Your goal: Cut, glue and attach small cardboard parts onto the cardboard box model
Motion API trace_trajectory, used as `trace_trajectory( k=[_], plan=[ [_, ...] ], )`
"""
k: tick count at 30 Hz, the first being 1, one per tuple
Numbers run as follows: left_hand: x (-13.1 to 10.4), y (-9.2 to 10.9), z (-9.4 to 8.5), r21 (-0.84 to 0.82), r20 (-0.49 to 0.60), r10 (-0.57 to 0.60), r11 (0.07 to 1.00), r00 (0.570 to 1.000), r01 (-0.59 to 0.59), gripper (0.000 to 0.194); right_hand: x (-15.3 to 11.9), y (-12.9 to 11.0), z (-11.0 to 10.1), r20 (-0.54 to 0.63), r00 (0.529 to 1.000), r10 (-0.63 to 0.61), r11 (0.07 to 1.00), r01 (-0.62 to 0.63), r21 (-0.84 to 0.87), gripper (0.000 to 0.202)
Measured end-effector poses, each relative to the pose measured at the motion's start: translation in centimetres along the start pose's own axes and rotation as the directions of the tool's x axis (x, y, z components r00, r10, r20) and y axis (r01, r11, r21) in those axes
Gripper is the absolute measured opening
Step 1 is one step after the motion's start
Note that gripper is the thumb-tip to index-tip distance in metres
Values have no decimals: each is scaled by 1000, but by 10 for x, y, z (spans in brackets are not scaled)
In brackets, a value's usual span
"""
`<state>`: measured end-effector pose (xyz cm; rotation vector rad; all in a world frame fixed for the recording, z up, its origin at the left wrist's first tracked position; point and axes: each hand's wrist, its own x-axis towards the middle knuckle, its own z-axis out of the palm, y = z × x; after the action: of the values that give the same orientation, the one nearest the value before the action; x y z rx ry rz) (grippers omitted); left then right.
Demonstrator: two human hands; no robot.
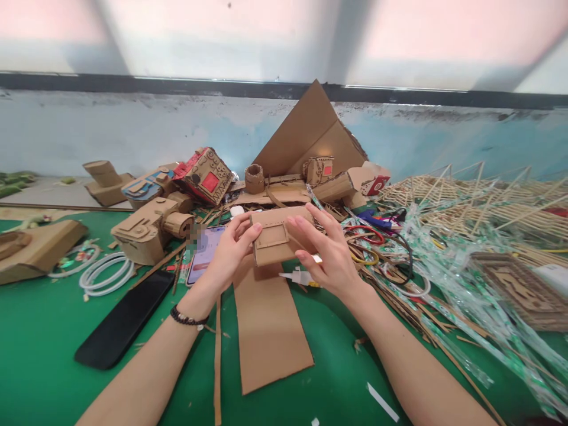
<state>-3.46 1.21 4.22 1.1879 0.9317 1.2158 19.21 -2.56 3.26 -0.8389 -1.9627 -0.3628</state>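
My left hand [235, 245] pinches the left edge of a small cardboard piece [271, 251], which has a raised rectangular frame on its face. At the piece's right side is my right hand [326, 251], its fingers spread and its fingertips near or touching the cardboard. Below them a long flat cardboard sheet [273, 331] lies on the green table [195, 378]. A small white glue bottle [299, 276] lies partly behind my right hand. Left of my left hand rests a phone [204, 254] with its screen lit.
A black tray-like object [126, 319], coiled white tubing [106, 274] and a cardboard camera model [146, 231] are at left. More cardboard models and a large folded sheet [306, 130] stand against the wall. Thin sticks [444, 195], cables and plastic wrap [448, 272] cover the right side.
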Motion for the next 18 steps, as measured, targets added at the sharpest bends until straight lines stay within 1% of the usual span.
trace_trajectory(
  k=[2,7,11,14,16,18],
  plan=[
    [0,0,0,-1,-6,-9,1000,1000,9,60,0,1,-1,-6,1000,0,1000,0,-13,60],
    [-3,3,2,-17,12,-15,1000,1000,15,58,3,-1,-3,59,998,5,998,-1,-55,55],
    [-4,3,4,-44,27,-44,998,999,45,58,6,-2,-6,39,997,-65,992,69,-109,55],
    [-4,3,4,-57,33,-66,996,997,68,56,7,-2,-6,60,992,-112,983,119,-138,59],
    [-3,3,3,-60,33,-72,995,997,74,54,7,-2,-4,36,994,-101,986,105,-128,62],
    [-3,3,3,-58,24,-77,995,997,79,54,6,-2,-2,-24,997,-72,993,69,-99,67]
  ],
)
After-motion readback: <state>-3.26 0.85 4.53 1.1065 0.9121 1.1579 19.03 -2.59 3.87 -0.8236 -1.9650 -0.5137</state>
